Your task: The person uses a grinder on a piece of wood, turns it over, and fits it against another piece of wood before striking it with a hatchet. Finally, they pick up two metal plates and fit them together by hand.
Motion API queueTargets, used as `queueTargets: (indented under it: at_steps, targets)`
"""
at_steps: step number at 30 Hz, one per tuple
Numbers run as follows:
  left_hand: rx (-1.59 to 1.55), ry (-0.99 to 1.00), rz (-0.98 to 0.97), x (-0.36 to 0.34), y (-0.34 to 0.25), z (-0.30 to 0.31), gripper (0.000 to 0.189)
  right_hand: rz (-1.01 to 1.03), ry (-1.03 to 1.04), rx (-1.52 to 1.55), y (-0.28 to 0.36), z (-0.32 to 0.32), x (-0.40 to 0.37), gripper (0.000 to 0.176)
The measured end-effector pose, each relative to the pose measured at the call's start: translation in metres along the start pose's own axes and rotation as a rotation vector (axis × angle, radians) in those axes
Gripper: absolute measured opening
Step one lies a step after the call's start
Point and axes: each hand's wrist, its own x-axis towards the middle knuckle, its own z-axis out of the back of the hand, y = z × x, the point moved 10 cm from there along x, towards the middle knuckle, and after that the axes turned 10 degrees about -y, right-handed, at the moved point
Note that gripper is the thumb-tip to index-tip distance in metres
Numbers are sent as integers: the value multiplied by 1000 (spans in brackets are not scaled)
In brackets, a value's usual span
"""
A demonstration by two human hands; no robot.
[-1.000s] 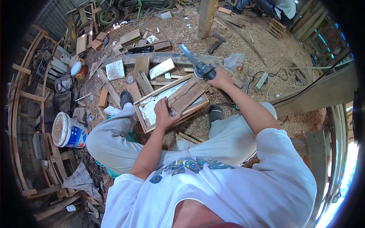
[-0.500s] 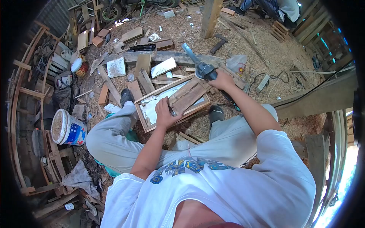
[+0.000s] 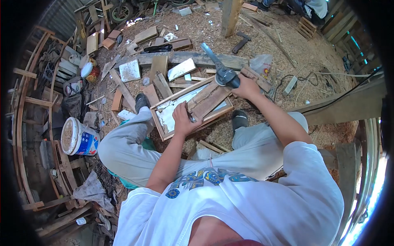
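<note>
A wooden frame (image 3: 157,126) with a white panel (image 3: 167,119) inside lies tilted between my feet. Across it rests a brown board (image 3: 208,101). My left hand (image 3: 184,119) grips the near left end of this board, fingers on top and thumb at the end. My right hand (image 3: 247,87) is wrapped round the dark body of an angle grinder (image 3: 227,77), whose disc is over the board's far right end. A pale blue-grey handle or guard sticks up from the tool. The contact between disc and board is too small to tell.
Wood scraps (image 3: 160,67) and a long beam (image 3: 199,60) lie beyond the frame. A post (image 3: 230,18) rises behind. To the left stands a white bucket (image 3: 73,137). A cable (image 3: 280,84) runs at the right. Another person (image 3: 314,9) is at the top right.
The whole view has shifted slightly, so things appear a little farther right. Both hands keep their grips, and the grinder remains at the board's far end.
</note>
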Motion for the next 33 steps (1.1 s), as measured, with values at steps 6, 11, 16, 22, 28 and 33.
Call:
queueTargets:
  at_steps: [6,11,16,22,28,33]
  targets:
    - [7,-16,-15,3,-2,4,109,-109,-89,-24,-35,27,12,74]
    - [-4,-22,-17,4,-4,3,108,-33,-157,-47,-28,12,10,70]
    - [-2,2,13,3,-7,6,108,4,-24,-9,7,7,-6,67]
    - [-4,-51,-37,6,-6,12,109,-25,-79,-19,0,20,1,65]
    - [-26,-44,-21,4,-6,9,108,-85,-167,1,-26,32,6,68]
    - [-20,-36,-16,4,-6,9,107,-11,-169,-27,-11,16,5,71]
